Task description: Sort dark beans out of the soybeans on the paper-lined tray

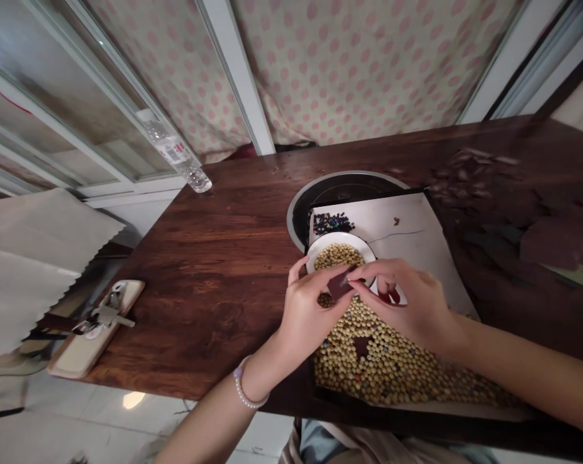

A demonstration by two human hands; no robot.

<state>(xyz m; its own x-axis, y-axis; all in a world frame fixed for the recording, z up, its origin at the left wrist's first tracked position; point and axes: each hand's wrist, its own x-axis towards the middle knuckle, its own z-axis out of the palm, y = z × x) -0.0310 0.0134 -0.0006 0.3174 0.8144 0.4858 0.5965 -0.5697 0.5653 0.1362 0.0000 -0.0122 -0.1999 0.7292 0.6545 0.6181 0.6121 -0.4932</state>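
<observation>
1. Centrally, one dark red piece [338, 285], small, flat and squarish; held up over the near edge of the bowl and the beads. Material too blurred to tell.
2. Left hand [305, 310]: grip closed, thumb and index finger pinching the dark red piece from its left side, seemingly to steady it. Little finger raised beside the bowl.
3. Right hand [411, 299]: grip closed to a fine pinch, thumb and index fingertips meeting on the right edge of the same piece. Two-handed hold, probably chosen for control of so slight an item. Whether anything lies inside the pinch cannot be told.
4. White bowl [369, 251], standing in the tray beyond the hands; contains pale beads [338, 253], presumably to keep them apart from the loose ones.
5. Loose tan beads [402, 370], a broad spread across the near part of the tray, close to the person and within easy reach.
6. Dark beads [330, 223], a small group at the tray's far left corner, apparently separated by colour.
7. Shallow tray [410, 248], pale-lined; its edges likely stop beads rolling away.
8. Round black disc [301, 216], grey-rimmed, partly beneath the tray's far left corner.
9. Wooden worktop [214, 258], carrying all the above; clear bottle [180, 158] near its far left corner, dark scraps [469, 174] at far right.
</observation>
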